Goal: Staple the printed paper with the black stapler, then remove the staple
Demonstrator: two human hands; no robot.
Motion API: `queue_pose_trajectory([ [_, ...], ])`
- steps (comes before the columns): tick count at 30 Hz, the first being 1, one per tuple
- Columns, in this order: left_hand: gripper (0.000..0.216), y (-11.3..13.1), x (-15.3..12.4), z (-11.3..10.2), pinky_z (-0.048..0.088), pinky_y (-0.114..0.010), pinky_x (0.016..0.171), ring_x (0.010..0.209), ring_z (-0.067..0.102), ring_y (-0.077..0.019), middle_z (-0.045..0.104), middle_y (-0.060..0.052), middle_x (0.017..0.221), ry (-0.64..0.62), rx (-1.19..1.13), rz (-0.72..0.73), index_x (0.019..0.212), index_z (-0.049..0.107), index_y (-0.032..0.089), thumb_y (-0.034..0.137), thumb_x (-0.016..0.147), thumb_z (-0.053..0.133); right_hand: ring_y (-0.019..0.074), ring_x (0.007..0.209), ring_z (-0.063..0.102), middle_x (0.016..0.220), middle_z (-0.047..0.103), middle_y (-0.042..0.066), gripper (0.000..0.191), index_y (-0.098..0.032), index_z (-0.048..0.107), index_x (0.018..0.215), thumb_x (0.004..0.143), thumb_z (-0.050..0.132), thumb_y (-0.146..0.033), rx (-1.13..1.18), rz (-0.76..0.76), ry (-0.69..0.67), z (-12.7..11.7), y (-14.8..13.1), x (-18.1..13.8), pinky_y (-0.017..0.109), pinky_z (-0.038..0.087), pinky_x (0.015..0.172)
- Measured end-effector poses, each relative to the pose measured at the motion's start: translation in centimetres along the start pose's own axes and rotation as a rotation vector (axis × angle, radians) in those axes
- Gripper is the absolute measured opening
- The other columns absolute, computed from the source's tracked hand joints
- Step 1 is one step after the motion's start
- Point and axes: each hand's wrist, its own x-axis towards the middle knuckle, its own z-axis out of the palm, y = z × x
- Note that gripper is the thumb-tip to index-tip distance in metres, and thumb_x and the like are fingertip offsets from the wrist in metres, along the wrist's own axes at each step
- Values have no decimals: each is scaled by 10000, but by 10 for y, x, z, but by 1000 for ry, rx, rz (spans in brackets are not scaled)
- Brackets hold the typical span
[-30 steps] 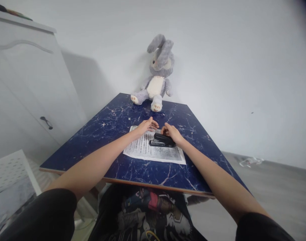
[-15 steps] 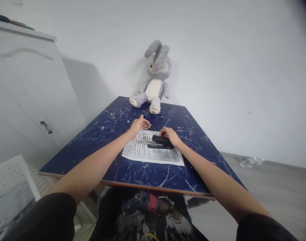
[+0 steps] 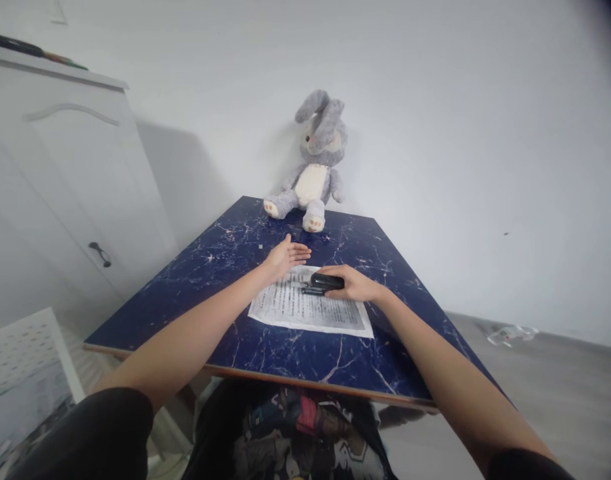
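A black stapler (image 3: pixel 327 283) lies over a printed sheet of paper (image 3: pixel 305 317), its nose pointing left. My right hand (image 3: pixel 353 283) grips its rear end, thumb on the near side and fingers on the far side. My left hand (image 3: pixel 287 256) is open beside the far left edge of the paper, thumb up and fingers stretched to the right, with nothing in it. Part of the print is hidden under the stapler and my right hand.
A grey plush rabbit (image 3: pixel 313 183) sits at the far edge of the blue marbled table (image 3: pixel 185 293), against the wall. A small pale square (image 3: pixel 260 247) lies left of my left hand. A white cabinet (image 3: pixel 80 173) stands on the left. Clear plastic (image 3: pixel 510 335) lies on the floor at right.
My right hand has closed around the stapler's rear end; before, its fingers were curled at the far side. The stapler's jaw looks less widely parted. My left hand stays open.
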Motion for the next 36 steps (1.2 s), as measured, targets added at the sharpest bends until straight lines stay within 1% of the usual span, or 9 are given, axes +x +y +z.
queue_pose_trajectory([
  [4, 668, 4, -5, 4, 590, -440, 929, 1005, 740, -303, 753, -232, 1088, -14, -156, -159, 1012, 702, 86, 624, 1046, 309, 250, 1185, 637, 1324, 650, 99, 548, -203, 640, 1335, 830, 531, -22, -368, -15, 353, 6, 5, 0, 385, 524, 1011],
  [6, 665, 3, -7, 5, 590, -445, 933, 1003, 740, -308, 750, -240, 1073, -30, -185, -218, 1079, 685, 73, 625, 1043, 316, 263, 1218, 613, 1360, 634, 110, 615, -206, 619, 1380, 824, 492, 24, -653, 9, 415, 10, 10, 0, 393, 530, 984],
  [10, 585, -1, -5, 6, 566, -410, 983, 1040, 734, -280, 743, -234, 1102, -42, -196, -279, 1183, 655, 54, 536, 1068, 344, 289, 1240, 577, 1362, 653, 130, 534, -187, 615, 1397, 923, 479, 18, -1103, -16, 312, 17, 14, 2, 402, 514, 919],
  [16, 323, -5, -3, 5, 549, -367, 1021, 923, 754, -224, 760, -183, 955, 28, -185, -279, 1119, 677, 42, 234, 1072, 421, 297, 1273, 552, 1412, 633, 130, 374, -163, 633, 1365, 1022, 505, -90, -1330, -93, 245, 18, 7, 8, 412, 480, 943],
  [21, 210, -8, -4, 4, 512, -399, 1101, 956, 760, -230, 765, -187, 927, -22, -159, -173, 1048, 699, 33, 94, 1017, 501, 294, 1259, 573, 1421, 635, 124, 359, -159, 640, 1355, 1027, 511, -89, -1393, -102, 257, 18, 4, 8, 411, 470, 954],
  [27, 191, -9, -2, 4, 530, -422, 1097, 961, 765, -250, 748, -198, 888, 52, -182, -164, 918, 677, 48, 101, 1012, 519, 289, 1263, 573, 1429, 634, 109, 380, -185, 629, 1370, 1020, 517, -91, -1351, -89, 267, 19, 5, 8, 412, 483, 961],
  [32, 202, -8, 0, 5, 551, -434, 1084, 991, 758, -242, 757, -180, 958, 56, -157, -158, 1081, 677, 77, 113, 1024, 486, 298, 1285, 564, 1438, 618, 115, 503, -250, 622, 1399, 951, 544, -34, -1121, -8, 317, 20, 9, 8, 435, 491, 992],
  [34, 209, -7, 1, 4, 549, -425, 1086, 999, 757, -240, 755, -192, 985, 60, -137, -124, 1126, 670, 59, 97, 1013, 498, 294, 1238, 592, 1406, 625, 126, 559, -252, 648, 1377, 888, 551, 1, -958, 83, 416, 19, 12, 8, 425, 511, 968],
  [36, 183, -7, 1, 3, 550, -419, 1077, 971, 758, -232, 751, -192, 963, 99, -98, -30, 1116, 670, 43, 87, 988, 547, 271, 1128, 642, 1310, 662, 117, 531, -233, 687, 1310, 834, 579, -23, -714, 176, 544, 15, 18, 6, 387, 534, 907],
])
